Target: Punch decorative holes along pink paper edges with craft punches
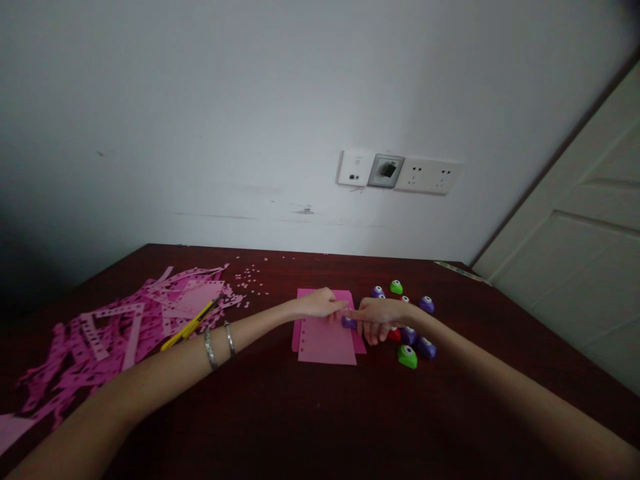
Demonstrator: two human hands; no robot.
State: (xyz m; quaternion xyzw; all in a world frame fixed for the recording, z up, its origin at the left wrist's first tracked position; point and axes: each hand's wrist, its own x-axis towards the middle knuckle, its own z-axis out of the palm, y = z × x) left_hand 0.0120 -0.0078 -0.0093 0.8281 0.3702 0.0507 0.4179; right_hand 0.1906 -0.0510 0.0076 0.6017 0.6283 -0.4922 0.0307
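On the dark table, left grip lies open on pink paper, right grip apparently shut on a purple punch.

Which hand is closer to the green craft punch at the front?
Right. The right hand is close, just behind and to the left of the green craft punch. The left hand is farther left, over the pink paper.

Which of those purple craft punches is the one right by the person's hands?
It's the purple craft punch between the left hand and right hand, at the edge of the pink paper. The other purple punches sit away from the paper, right of it.
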